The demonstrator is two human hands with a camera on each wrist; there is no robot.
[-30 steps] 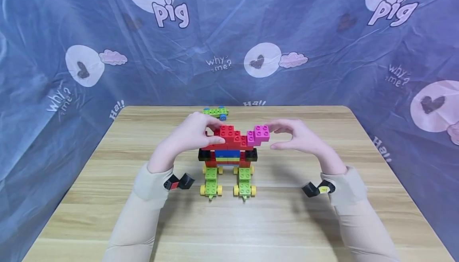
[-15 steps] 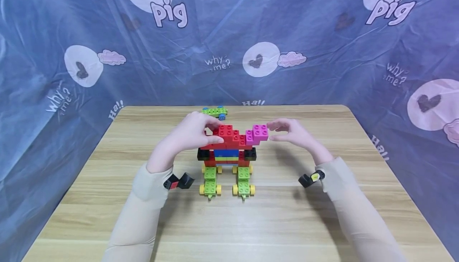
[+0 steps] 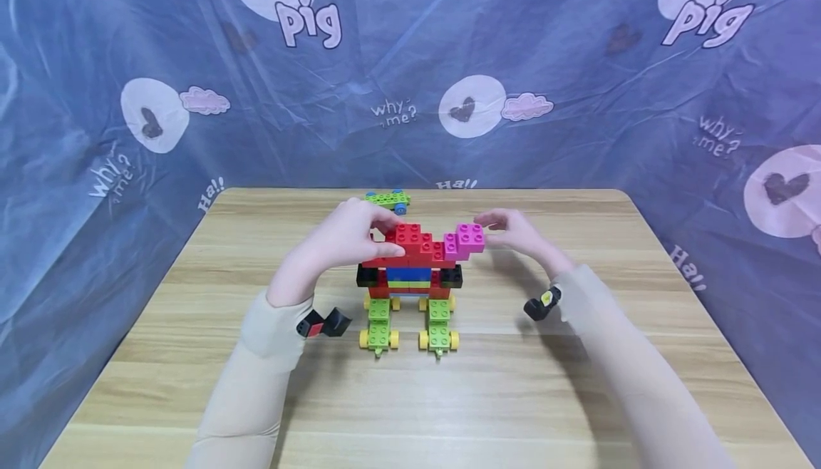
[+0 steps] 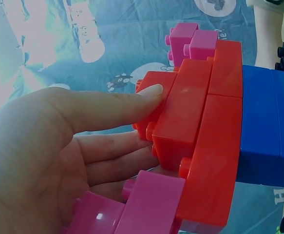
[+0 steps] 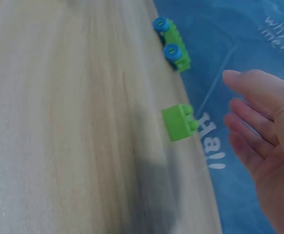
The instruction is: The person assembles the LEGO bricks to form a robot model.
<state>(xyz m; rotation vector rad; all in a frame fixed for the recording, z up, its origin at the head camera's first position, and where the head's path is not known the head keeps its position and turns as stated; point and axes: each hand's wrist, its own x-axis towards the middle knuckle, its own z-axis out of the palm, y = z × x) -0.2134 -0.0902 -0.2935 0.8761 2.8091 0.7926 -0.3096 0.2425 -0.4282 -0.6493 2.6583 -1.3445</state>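
At the table's middle stands a toy built of bricks. It has green wheeled bases (image 3: 439,328) below, black bricks (image 3: 452,276) at the sides, blue bricks (image 3: 408,274) and stepped red bricks (image 3: 409,238) on top. My left hand (image 3: 342,235) pinches the top red brick (image 4: 154,92), thumb on the near face and fingers behind. Pink bricks (image 3: 471,238) jut out at the right end; more pink bricks (image 4: 152,201) show at the other end in the left wrist view. My right hand (image 3: 517,232) has its fingertips right at the right-end pink bricks, fingers loosely bent, holding nothing.
A green wheeled base (image 3: 388,200) with blue wheels sits near the table's back edge. In the right wrist view, a loose green brick (image 5: 177,123) lies near that edge. Blue printed cloth (image 3: 410,148) hangs behind the wooden table (image 3: 410,412).
My right hand has moved slightly left, closer to the pink bricks, and its thumb and fingers have drawn nearer together. The left hand keeps its grip on the red brick.
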